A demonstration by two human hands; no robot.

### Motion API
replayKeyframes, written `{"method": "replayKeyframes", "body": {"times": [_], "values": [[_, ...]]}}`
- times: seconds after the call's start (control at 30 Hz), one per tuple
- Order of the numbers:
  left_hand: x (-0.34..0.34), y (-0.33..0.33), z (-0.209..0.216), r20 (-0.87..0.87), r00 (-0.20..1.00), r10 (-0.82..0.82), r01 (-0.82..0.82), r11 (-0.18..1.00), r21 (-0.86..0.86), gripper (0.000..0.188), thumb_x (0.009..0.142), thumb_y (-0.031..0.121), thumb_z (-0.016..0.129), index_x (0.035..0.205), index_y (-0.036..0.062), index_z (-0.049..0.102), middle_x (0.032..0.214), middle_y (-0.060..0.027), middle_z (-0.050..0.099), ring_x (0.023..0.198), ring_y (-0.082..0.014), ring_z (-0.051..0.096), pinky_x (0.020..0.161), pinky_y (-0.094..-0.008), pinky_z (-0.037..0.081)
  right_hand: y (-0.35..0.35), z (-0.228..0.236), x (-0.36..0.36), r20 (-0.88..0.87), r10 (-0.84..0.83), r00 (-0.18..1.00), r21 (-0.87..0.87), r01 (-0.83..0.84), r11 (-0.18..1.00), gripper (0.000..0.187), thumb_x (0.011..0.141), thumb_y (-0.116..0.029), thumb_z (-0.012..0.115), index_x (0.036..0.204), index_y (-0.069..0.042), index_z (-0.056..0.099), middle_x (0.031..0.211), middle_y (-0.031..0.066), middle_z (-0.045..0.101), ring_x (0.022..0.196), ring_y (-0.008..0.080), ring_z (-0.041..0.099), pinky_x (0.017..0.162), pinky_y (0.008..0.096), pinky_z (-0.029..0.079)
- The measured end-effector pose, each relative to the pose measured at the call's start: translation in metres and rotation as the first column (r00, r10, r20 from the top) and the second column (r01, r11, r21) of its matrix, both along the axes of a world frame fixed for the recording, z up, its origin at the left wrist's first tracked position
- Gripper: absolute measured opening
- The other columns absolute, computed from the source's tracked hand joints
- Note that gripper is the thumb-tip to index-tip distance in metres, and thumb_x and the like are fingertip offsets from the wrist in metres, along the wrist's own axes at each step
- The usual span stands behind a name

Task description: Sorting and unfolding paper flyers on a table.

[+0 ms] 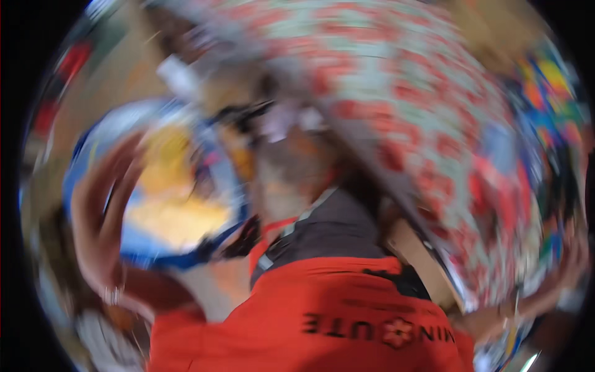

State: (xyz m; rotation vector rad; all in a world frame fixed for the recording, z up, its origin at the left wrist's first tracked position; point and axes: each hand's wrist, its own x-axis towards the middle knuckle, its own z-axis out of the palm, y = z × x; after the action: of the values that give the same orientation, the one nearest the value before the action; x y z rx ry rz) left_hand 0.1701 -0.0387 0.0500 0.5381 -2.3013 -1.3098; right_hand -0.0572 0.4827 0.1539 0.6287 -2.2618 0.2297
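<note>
The whole picture is smeared by motion. My left hand is raised at the left, with its fingers stretched up and the thumb side apart. It overlaps the left side of a round blue container, and I cannot tell whether it touches it. Blurred yellow things lie inside the container. Out at the far right edge is my right hand, its arm reaching outward past the patterned cloth. Blur hides its fingers and anything they may hold. Close by are dark and multicoloured things, too smeared to name.
A raised surface under a red and pale green patterned cloth fills the upper right, its dark edge running diagonally in front of me. Brownish floor shows at upper left. Brightly coloured items sit at the far right.
</note>
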Motion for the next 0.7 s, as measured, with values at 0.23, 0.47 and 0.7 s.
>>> {"method": "replayKeyframes", "body": {"times": [0.23,0.47,0.7], "values": [[-0.037,0.039,0.020,0.206,0.958,-0.201,0.237,0.957,-0.168,0.030,0.090,0.003,0.045,0.117,-0.0091,0.047,0.105,-0.0170,0.059,0.092,-0.0225,0.058,0.081,-0.0306,0.047,0.139,-0.083,-0.105,0.433,-0.047,0.900,-0.149,0.123,0.981,0.016,0.082,-0.017,0.055,0.095,-0.006,0.055,0.084,-0.0013,0.055,0.077,0.0097,0.051,0.070,0.0237,0.043],[-0.090,0.078,0.015,0.137,0.782,-0.609,0.618,0.785,-0.043,0.040,0.092,0.010,0.040,0.126,-0.0113,0.035,0.128,-0.0219,0.042,0.110,-0.0278,0.049,0.095,-0.0363,0.039,0.255,-0.133,-0.072,0.497,-0.386,0.777,-0.114,0.499,0.859,0.021,0.080,-0.026,0.058,0.084,-0.006,0.057,0.078,0.0071,0.058,0.072,0.0158,0.055,0.068,0.0266,0.044],[-0.191,0.151,0.018,-0.055,0.836,-0.545,0.539,0.837,-0.097,0.025,0.088,0.006,0.047,0.109,-0.0058,0.055,0.108,-0.0121,0.058,0.099,-0.0179,0.056,0.088,-0.0272,0.042,0.213,-0.165,-0.128,0.379,-0.632,0.675,0.053,0.667,0.744,0.033,0.078,-0.041,0.055,0.084,-0.008,0.062,0.085,0.0112,0.061,0.085,0.0303,0.055,0.082,0.0469,0.037]]}}
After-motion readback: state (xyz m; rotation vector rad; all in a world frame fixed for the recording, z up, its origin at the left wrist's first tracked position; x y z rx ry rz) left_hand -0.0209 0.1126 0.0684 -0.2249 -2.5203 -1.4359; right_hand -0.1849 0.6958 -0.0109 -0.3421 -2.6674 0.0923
